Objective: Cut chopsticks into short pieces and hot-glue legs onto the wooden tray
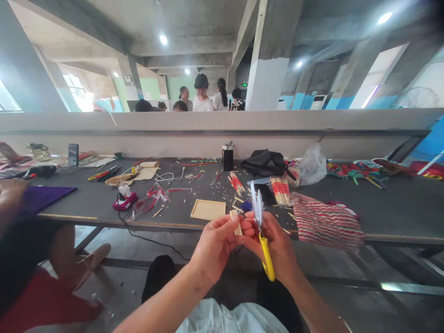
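Note:
My left hand (217, 243) is closed around a small bundle of short wooden sticks (236, 224), with the thumb on top of them. In my right hand (277, 243) rests a pair of scissors (265, 252) with yellow handles; the blades point up and away, slightly apart. Fingertips of both hands come together near the sticks. Just beyond them on the table lie a small frame of sticks (237, 203) and a blue item (246, 206) I cannot make out. A shallow wooden tray (208, 209) sits left of these, near the table edge.
Packs of red-wrapped sticks (280, 190), a black bag (263, 162) and a striped cloth (326, 222) lie to the right. A purple power strip (125, 201) and clear plastic wrappers (149, 201) are at left. Beside me sits another person, whose hand (12, 194) is near purple cloth (46, 198).

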Demonstrator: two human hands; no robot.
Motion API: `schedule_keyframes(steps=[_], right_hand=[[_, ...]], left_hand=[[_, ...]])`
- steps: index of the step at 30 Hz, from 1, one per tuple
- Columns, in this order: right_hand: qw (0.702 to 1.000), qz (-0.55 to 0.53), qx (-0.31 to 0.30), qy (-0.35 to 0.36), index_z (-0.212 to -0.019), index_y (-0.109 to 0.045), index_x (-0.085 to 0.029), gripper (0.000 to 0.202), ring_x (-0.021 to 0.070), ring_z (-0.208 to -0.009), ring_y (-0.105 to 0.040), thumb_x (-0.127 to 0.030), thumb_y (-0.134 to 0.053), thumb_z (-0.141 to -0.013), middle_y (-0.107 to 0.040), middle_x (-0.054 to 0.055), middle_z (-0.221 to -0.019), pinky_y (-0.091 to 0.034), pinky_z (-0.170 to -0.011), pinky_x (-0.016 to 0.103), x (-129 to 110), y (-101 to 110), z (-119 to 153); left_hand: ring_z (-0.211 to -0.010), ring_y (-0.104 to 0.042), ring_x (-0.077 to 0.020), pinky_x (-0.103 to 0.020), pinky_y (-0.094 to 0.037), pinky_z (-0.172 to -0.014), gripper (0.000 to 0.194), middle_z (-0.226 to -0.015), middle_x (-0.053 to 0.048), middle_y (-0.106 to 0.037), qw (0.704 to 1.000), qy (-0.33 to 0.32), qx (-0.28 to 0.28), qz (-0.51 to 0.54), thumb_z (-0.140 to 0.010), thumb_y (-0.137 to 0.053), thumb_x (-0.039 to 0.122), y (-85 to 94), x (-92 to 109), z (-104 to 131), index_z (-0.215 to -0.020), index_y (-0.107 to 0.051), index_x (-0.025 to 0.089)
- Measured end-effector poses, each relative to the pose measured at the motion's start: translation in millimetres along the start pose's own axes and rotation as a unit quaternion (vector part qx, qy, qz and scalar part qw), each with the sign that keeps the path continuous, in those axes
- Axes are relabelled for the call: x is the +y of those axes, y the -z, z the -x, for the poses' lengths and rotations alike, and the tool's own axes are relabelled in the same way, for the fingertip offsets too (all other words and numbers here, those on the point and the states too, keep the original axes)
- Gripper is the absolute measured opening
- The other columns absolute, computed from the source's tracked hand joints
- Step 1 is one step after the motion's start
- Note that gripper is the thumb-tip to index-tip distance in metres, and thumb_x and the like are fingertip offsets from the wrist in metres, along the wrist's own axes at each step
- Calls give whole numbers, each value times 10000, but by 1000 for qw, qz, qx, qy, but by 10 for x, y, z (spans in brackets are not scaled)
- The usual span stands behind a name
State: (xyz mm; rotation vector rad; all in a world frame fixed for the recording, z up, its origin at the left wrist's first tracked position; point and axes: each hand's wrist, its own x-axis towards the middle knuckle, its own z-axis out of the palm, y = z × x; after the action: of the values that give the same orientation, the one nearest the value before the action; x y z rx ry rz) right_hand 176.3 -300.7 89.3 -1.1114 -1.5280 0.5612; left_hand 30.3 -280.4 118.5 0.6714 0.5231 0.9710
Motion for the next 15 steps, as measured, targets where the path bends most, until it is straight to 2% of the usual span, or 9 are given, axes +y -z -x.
schedule_keyframes(steps=[7,11,15], right_hand=[[999,12,44,-21,-1037,-531,-274,341,151,-729,-646,-270,-727,-757,-653,-10,-891,-533,-664,251,101,-34,-208],[999,-3,44,-15,-1045,-527,-291,338,141,-740,-641,-260,-718,-768,-642,-24,-897,-536,-672,239,223,-43,-337],[999,16,34,-34,-1070,-531,-291,384,146,-729,-651,-286,-744,-751,-665,-19,-897,-539,-667,244,340,-2,-389]], left_hand=[[-712,-659,-120,-193,-495,-677,217,-813,-93,-717,1000,-3,0,-10,-789,-692,292,-50,105,-253,-880,-716,97],[-694,-650,-113,-182,-485,-656,209,-792,-91,-717,1000,4,-3,-14,-787,-693,294,-41,126,-426,-856,-717,98],[-714,-668,-147,-218,-504,-674,194,-774,-91,-716,999,-14,4,-34,-775,-703,290,-19,120,-571,-839,-695,108]])
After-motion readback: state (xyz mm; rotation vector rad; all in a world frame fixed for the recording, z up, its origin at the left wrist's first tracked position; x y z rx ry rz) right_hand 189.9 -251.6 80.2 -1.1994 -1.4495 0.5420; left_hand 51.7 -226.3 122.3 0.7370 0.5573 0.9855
